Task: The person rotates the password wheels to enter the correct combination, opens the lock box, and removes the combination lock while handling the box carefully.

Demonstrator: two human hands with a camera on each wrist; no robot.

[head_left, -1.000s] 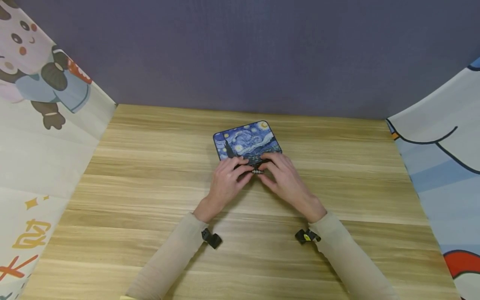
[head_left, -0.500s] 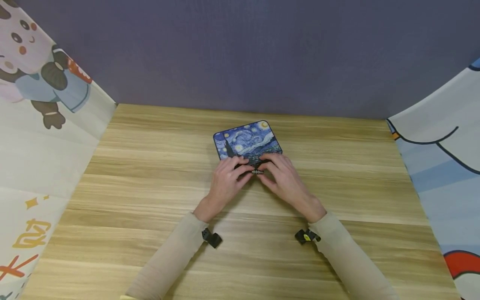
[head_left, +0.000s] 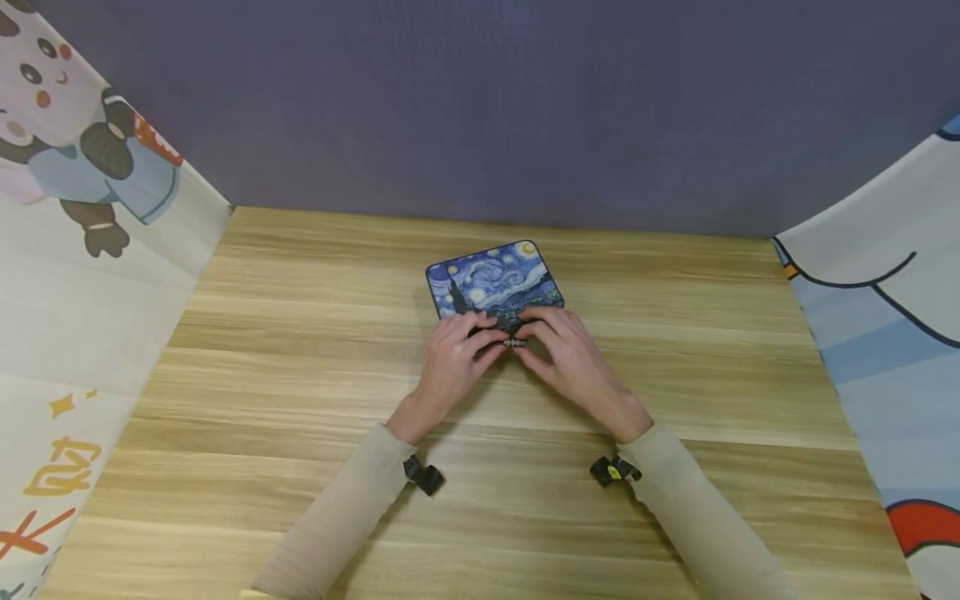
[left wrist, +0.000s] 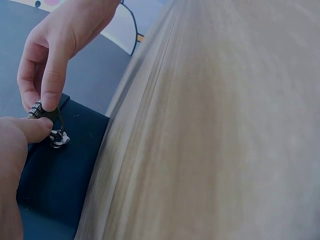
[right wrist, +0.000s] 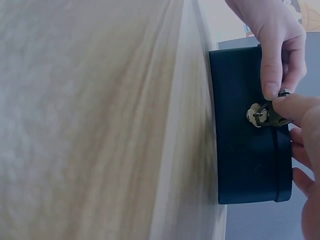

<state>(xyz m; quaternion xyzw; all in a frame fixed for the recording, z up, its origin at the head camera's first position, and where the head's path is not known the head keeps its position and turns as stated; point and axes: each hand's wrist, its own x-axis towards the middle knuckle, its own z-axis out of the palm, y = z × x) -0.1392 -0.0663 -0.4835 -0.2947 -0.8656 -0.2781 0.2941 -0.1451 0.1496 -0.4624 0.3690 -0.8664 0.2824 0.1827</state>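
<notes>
A dark blue box (right wrist: pixel 245 165) with a Starry Night painting on its lid (head_left: pixel 491 279) rests on the table, turned slightly askew. On its front is a silver flower-shaped clasp (right wrist: pixel 253 115), and a small combination padlock (left wrist: pixel 36 108) hangs there, its shackle (left wrist: pixel 61 122) passing through the clasp. My left hand (head_left: pixel 453 354) pinches one end of the padlock between thumb and index finger. From the other side my right hand (head_left: pixel 566 354) pinches the opposite end. The number dials show between both sets of fingertips. Other fingers of both hands rest at the lid's front edge.
The box stands on a wood-grain table (head_left: pixel 300 333), toward its back edge. A dark grey-blue panel (head_left: pixel 480 108) rises behind it. Printed cartoon sheets flank the table at left (head_left: pixel 90 292) and right (head_left: pixel 885 333). Black wrist cameras sit on both sleeves.
</notes>
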